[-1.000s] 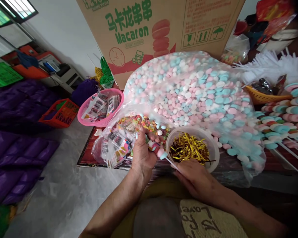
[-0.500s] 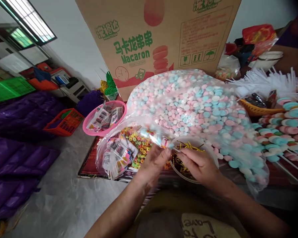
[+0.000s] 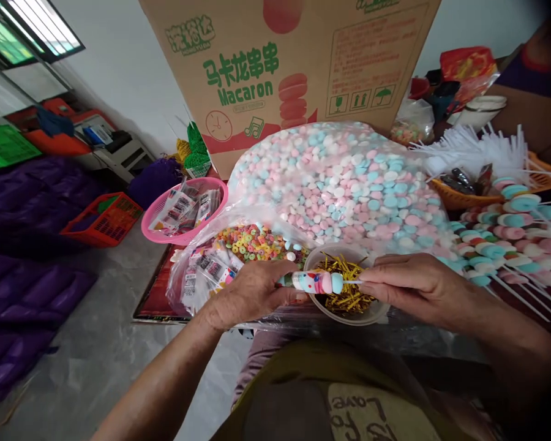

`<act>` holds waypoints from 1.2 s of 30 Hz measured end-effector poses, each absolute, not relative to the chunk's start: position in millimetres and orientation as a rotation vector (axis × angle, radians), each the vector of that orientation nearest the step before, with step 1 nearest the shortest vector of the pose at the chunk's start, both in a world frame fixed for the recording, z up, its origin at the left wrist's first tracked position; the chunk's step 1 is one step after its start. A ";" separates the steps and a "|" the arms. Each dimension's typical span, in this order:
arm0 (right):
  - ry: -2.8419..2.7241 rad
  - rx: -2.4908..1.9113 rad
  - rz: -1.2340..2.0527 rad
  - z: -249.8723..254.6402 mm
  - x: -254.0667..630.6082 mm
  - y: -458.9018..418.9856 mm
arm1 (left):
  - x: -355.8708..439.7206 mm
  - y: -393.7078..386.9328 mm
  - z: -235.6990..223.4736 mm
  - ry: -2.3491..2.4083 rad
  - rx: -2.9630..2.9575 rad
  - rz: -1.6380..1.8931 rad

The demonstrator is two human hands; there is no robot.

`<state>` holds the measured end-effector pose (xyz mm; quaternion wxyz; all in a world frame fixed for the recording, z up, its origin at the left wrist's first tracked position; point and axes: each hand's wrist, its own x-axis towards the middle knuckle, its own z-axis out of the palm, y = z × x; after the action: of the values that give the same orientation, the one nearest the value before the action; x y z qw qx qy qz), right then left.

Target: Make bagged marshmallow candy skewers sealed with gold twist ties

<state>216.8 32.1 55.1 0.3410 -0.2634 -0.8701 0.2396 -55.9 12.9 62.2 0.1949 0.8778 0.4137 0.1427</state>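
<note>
A candy skewer (image 3: pixel 324 282) with pink, blue and white pieces in a printed clear wrapper lies level in front of me. My left hand (image 3: pixel 254 288) grips its wrapped far end between thumb and fingers. At the other end, my right hand (image 3: pixel 406 283) pinches the thin white stick beside the blue piece. Right under the skewer is a clear round tub (image 3: pixel 310 260) with gold twist ties (image 3: pixel 344 303). Behind the hands spreads a large clear bag of pink, white and blue candies (image 3: pixel 349 184). Ring-shaped candies (image 3: pixel 252 241) and a fan of printed wrappers (image 3: pixel 211 269) lie beyond my left hand.
A pink basket (image 3: pixel 220 211) with packets stands at the table's left edge. At the back rises a Macaron cardboard box (image 3: pixel 316 67). On the right are finished candy skewers (image 3: pixel 509 245) and white sticks (image 3: pixel 482 150) over an orange basket (image 3: pixel 457 199). An orange crate (image 3: pixel 114 226) is on the floor.
The skewer has turned from slanted to level over the tub. My left hand has shifted left onto its far end, while my right hand has moved right along with the stick.
</note>
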 end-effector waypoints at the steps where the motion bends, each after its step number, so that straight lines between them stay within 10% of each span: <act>1: -2.299 -0.659 0.641 58.3 219.9 31.4 | -56.8 11.9 59.0 1.121 2.503 0.483; 9: -2.296 -0.590 0.701 78.3 234.3 32.5 | -62.3 14.5 64.8 0.973 3.072 0.956; 23: -2.439 -0.669 0.811 67.5 223.9 43.7 | -19.8 -1.9 61.4 0.983 1.968 0.422; 30: -2.093 -0.960 -0.082 73.4 209.4 21.7 | -10.0 -1.2 48.0 1.414 1.881 0.496; 36: -2.102 -0.997 0.052 26.6 151.7 -2.6 | 7.1 -9.7 30.0 1.886 2.269 0.395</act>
<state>151.7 -2.6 26.6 0.3960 -0.3933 -0.8295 0.0206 7.1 -9.7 30.0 0.0823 0.7597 0.6314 0.1321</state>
